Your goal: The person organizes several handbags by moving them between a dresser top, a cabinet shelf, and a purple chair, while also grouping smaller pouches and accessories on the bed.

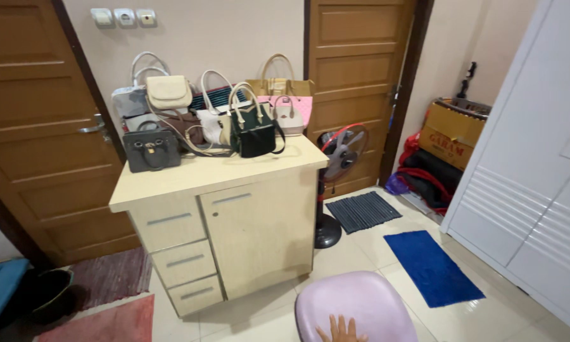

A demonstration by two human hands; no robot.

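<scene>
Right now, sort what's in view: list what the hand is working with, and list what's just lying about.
In hand:
- hand, fingers spread flat on the seat
- rounded lilac plastic chair

Lying about:
- cream wooden cabinet
- grey leather handbag
- dark green boxy handbag
- cream flap bag
- red-rimmed floor fan
- blue floor mat
- yellow cardboard box

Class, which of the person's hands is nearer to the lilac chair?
Probably the right hand: it rests, fingers spread, on the lilac chair at the picture's bottom edge. The left hand is out of view, so its distance cannot be told.
</scene>
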